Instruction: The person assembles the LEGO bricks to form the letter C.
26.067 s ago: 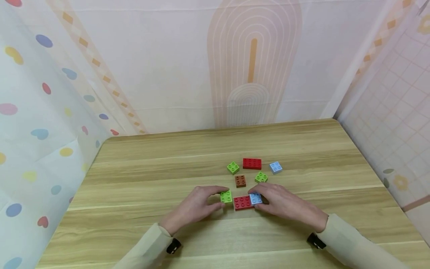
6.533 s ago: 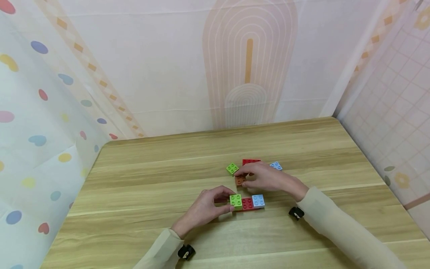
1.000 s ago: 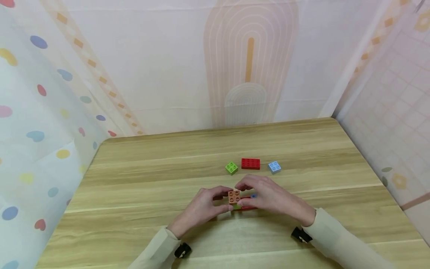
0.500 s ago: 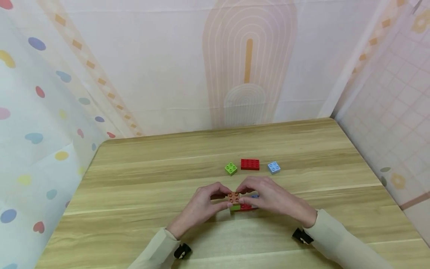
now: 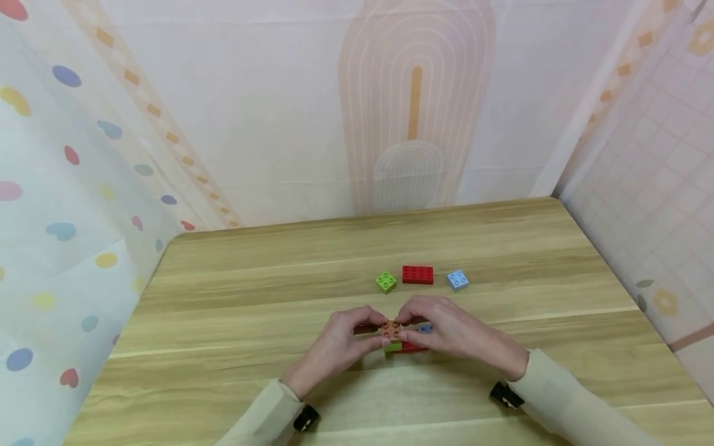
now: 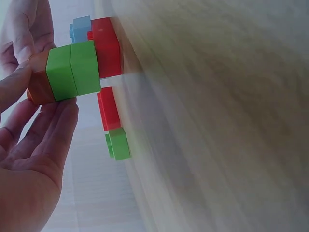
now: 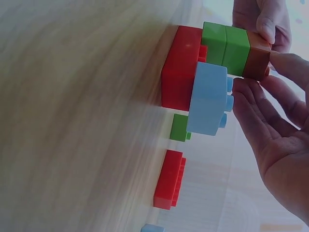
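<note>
On the table stands a red toy building brick (image 7: 181,72) with a light blue brick (image 7: 207,99) on its right end. Its left end carries a stack of two green bricks (image 6: 72,70), topped by a brown brick (image 5: 391,329) with its studs up. My left hand (image 5: 334,347) pinches the brown brick from the left between thumb and fingers. From the other side, my right hand (image 5: 460,334) pinches the same brick, thumb in front and fingers behind. In the head view the right hand partly hides the blue brick.
Behind the hands lie a loose green brick (image 5: 386,282), a long red brick (image 5: 418,275) and a light blue brick (image 5: 457,280) in a row. The wooden table (image 5: 251,291) ends at a patterned cloth backdrop (image 5: 279,124).
Both green bricks now stand stacked on the red brick's left end. The brown brick has gone from the table onto them. Over the last second it sits straighter; both hands keep their places.
</note>
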### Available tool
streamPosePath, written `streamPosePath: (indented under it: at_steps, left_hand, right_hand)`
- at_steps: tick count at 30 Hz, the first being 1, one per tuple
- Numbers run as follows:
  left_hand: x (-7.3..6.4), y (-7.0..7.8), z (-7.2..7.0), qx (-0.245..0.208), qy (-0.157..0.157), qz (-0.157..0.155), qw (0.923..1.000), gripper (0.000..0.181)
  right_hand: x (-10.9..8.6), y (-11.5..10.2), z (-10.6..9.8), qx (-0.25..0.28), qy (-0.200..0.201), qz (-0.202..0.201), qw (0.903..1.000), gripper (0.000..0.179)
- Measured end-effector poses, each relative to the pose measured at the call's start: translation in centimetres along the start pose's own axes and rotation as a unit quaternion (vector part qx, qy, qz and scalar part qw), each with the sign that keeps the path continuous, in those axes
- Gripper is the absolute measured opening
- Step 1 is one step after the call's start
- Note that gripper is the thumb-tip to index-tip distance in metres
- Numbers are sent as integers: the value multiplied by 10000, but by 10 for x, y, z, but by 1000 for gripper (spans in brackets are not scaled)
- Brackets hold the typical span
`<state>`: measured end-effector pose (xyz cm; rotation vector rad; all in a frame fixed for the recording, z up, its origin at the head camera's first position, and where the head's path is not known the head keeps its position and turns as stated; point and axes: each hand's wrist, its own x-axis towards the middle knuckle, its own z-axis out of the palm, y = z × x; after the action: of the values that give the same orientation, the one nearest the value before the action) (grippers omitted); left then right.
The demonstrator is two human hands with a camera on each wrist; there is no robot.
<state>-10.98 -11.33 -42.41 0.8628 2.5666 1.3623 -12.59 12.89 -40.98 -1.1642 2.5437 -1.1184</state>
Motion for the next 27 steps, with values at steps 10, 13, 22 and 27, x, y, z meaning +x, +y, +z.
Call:
streamPosePath:
  at_steps: [10, 13, 22, 27]
  left_hand:
    - [-1, 1, -3, -424, -253, -200, 9986, 25]
    - [-3, 1, -2, -520, -271, -338, 9977, 28]
    - [-5, 0, -1, -400, -222, -480, 9978, 29]
    - [-5, 0, -1, -359, -181, -468, 9981, 28]
  right_hand:
    - [0, 1, -7, -112, -114, 0, 9999, 20]
    - [1, 5, -9, -74, -104, 75, 9999, 25]
    - [17, 20, -16, -293, 67, -29, 9995, 28]
    - [30, 27, -19, -566, 175, -36, 9982, 29]
